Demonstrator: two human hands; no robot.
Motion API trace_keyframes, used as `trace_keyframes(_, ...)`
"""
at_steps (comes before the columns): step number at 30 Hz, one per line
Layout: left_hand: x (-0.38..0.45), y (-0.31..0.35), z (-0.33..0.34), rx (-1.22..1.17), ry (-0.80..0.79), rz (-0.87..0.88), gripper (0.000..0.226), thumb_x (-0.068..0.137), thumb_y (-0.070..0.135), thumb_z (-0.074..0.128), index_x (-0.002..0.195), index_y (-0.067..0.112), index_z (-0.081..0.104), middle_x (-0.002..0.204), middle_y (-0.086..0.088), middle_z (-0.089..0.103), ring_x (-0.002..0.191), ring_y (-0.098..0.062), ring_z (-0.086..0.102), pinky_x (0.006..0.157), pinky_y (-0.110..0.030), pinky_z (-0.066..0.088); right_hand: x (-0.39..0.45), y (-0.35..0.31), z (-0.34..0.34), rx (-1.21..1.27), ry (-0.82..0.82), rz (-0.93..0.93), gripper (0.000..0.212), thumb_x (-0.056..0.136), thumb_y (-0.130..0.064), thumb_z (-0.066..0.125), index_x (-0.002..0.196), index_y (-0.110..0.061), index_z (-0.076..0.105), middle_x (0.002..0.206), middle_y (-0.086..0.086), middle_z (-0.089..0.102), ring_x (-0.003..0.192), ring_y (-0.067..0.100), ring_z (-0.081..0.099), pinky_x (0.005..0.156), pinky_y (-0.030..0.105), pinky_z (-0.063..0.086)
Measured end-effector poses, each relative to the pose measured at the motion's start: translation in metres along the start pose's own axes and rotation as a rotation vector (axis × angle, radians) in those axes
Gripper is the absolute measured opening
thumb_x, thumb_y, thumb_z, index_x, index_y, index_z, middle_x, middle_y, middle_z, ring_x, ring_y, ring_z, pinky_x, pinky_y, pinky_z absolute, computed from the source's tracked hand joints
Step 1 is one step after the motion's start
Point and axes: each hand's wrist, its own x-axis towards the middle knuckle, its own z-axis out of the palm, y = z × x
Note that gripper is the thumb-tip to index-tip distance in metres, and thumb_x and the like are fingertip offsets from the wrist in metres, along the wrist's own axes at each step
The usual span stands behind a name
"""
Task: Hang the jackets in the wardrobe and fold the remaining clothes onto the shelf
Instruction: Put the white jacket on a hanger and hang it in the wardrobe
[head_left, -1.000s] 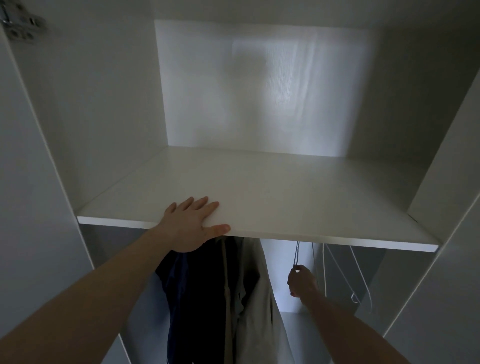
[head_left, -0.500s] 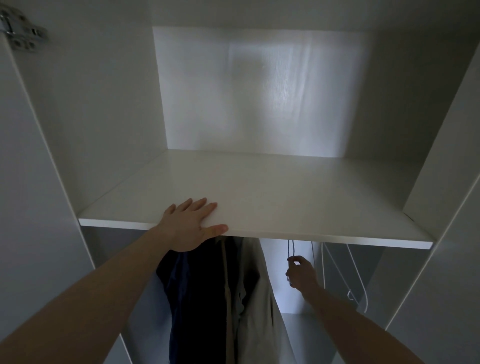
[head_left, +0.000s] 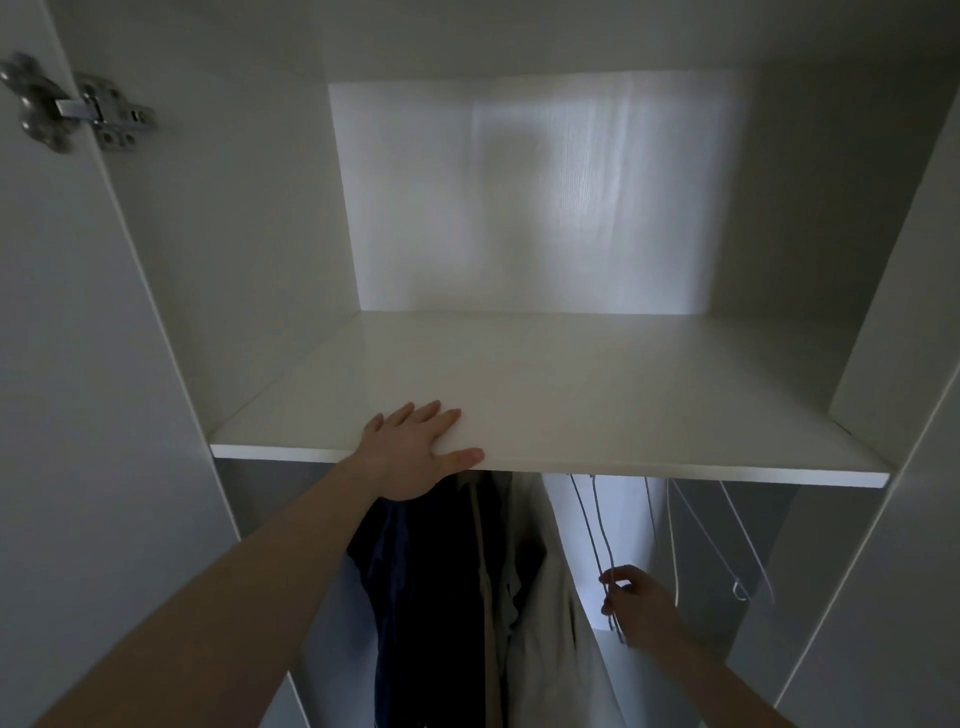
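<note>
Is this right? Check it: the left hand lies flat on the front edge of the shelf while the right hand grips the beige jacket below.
Not quite. The head view shows the left hand flat on the front edge of the shelf, but the right hand pinches an empty wire hanger, not the beige jacket, which hangs untouched to its left.

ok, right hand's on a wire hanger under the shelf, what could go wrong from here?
1. The right hand pinches the thin grey wire hanger low down; its hook is hidden behind the white wardrobe shelf, so unhooking is blind and may snag.
2. Empty white wire hangers hang close beside it and could tangle or get dragged along.
3. The beige jacket hangs just left of that hand and could be caught by the hanger coming out.
</note>
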Motion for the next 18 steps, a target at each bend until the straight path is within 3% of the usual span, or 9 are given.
trace_keyframes(3,-0.005,0.002,-0.001,-0.01,0.027,0.0,0.098,0.078,0.094,0.018,0.161,0.043,0.009,0.17,0.012,0.004,0.157,-0.021,0.004,0.126,-0.05,0.002,-0.022,0.016,-0.005,-0.018,-0.055,0.015,0.019,0.096,0.014,0.051,0.091,0.002,0.065,0.057,0.01,0.067,0.038,0.019,0.053,0.038,0.022,0.04)
trace_keyframes(6,-0.007,0.003,0.0,-0.018,0.042,0.014,0.098,0.078,0.094,0.017,0.161,0.042,0.011,0.17,0.011,0.005,0.157,-0.022,0.006,0.126,-0.051,0.004,-0.057,0.014,-0.012,-0.162,-0.072,0.013,0.022,0.093,0.005,0.053,0.09,-0.01,0.069,0.062,0.005,0.071,0.04,0.009,0.055,0.037,0.018,0.04)
trace_keyframes(10,-0.007,-0.001,0.008,-0.036,0.111,0.02,0.098,0.078,0.095,0.016,0.16,0.042,0.016,0.17,0.011,0.01,0.157,-0.023,0.011,0.125,-0.051,0.008,-0.114,-0.003,-0.014,-0.265,-0.008,-0.002,0.03,0.094,0.001,0.048,0.087,-0.017,0.072,0.07,-0.006,0.073,0.067,0.019,0.059,0.054,0.024,0.039)
trace_keyframes(13,-0.009,-0.002,0.016,-0.022,0.19,0.048,0.086,0.088,0.087,0.021,0.16,0.039,0.021,0.169,0.008,0.015,0.155,-0.026,0.016,0.124,-0.049,0.011,-0.162,-0.013,-0.019,-0.258,0.038,-0.003,0.028,0.093,-0.001,0.052,0.092,-0.019,0.074,0.066,-0.012,0.07,0.069,0.018,0.055,0.051,0.023,0.038)
trace_keyframes(18,-0.035,0.007,0.042,-0.107,0.379,0.143,0.076,0.096,0.06,0.053,0.158,0.022,0.031,0.167,-0.004,0.024,0.154,-0.033,0.016,0.125,-0.052,0.003,-0.243,-0.01,-0.026,-0.304,0.114,-0.068,0.029,0.098,-0.011,0.054,0.099,-0.03,0.075,0.084,-0.008,0.076,0.065,0.004,0.063,0.069,0.023,0.048)
